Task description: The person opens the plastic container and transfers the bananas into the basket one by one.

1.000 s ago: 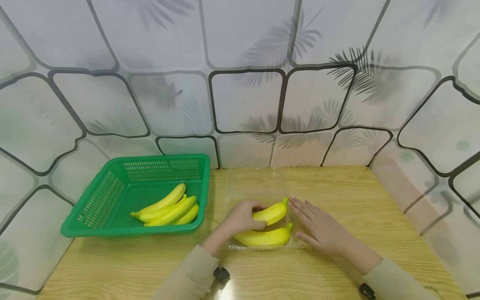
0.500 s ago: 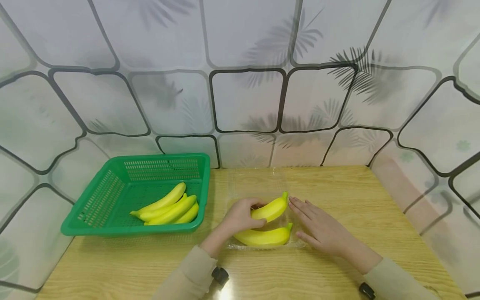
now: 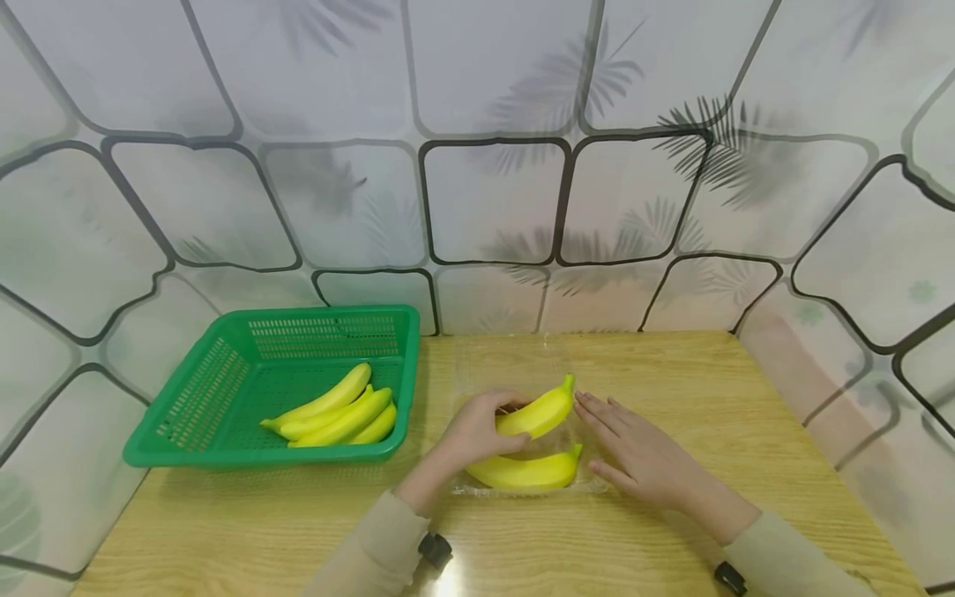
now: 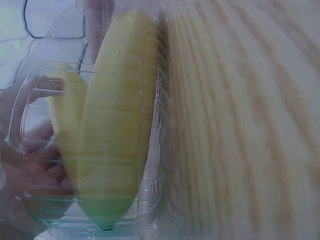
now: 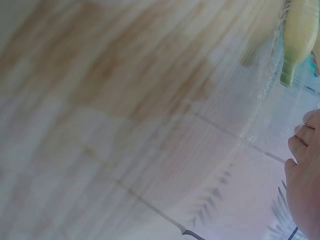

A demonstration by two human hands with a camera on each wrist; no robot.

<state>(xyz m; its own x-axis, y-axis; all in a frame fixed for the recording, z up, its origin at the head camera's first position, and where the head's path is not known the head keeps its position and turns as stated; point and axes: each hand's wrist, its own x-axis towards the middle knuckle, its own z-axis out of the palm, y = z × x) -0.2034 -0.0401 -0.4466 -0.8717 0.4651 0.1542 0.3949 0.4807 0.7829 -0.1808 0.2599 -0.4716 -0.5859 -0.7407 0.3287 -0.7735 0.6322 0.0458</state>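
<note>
My left hand (image 3: 477, 431) grips a yellow banana (image 3: 540, 412) between thumb and fingers, its stem end tilted up toward the far right. A second banana (image 3: 528, 471) lies at the near side of a clear plastic box (image 3: 593, 485). In the left wrist view that lying banana (image 4: 120, 115) shows through the box's ridged wall, with the held banana (image 4: 67, 115) behind it. The right hand (image 3: 637, 452) has its fingers straight at the box's right side, fingertips close to the held banana's stem; whether they touch the box is unclear.
A green plastic basket (image 3: 272, 458) with several bananas (image 3: 336, 414) stands on the left of the wooden table (image 3: 671, 365). The box's clear lid (image 3: 511, 361) lies folded back toward the patterned wall (image 3: 488, 203).
The held banana's stem end has risen and tipped farther up, with my left hand shifting very slightly left. My right hand and the lying banana stay in place.
</note>
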